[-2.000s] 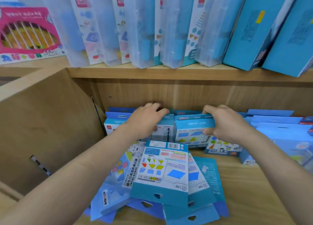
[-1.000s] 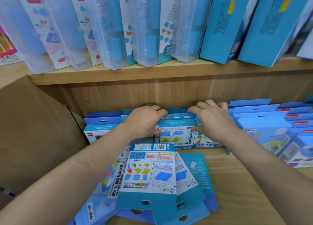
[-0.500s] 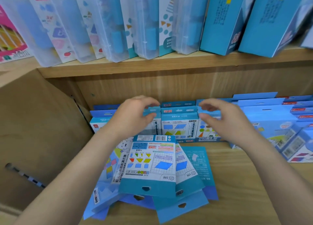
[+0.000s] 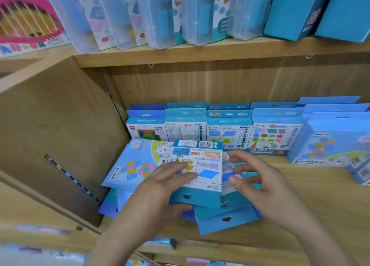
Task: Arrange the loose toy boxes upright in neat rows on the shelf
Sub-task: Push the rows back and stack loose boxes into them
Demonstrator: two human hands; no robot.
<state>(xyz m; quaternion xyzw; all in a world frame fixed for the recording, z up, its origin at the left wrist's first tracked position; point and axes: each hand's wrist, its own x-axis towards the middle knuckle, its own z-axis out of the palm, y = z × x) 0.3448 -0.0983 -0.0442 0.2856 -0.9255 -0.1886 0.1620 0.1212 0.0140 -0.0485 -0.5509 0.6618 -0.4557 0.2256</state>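
Observation:
A pile of loose flat blue toy boxes [image 4: 132,165] lies face up near the front left of the wooden shelf [image 4: 300,195]. On top lies a box [image 4: 202,157] printed with coloured shapes and a barcode. My left hand [image 4: 160,187] holds this top box at its near left corner, fingers on its face and thumb under its edge. My right hand [image 4: 260,185] hovers at the box's right side with fingers spread and relaxed. Behind the pile, a row of upright toy boxes [image 4: 228,129] stands against the back wall.
Larger light-blue boxes [image 4: 330,141] stand at the right of the shelf. The wooden side panel [image 4: 50,135] closes the left. On the upper shelf stand clear plastic cases [image 4: 160,15], blue boxes [image 4: 290,9] and a pink box [image 4: 26,19].
Both hands have left the upright back row and come forward and down to the loose pile. My left hand has taken hold of the top box.

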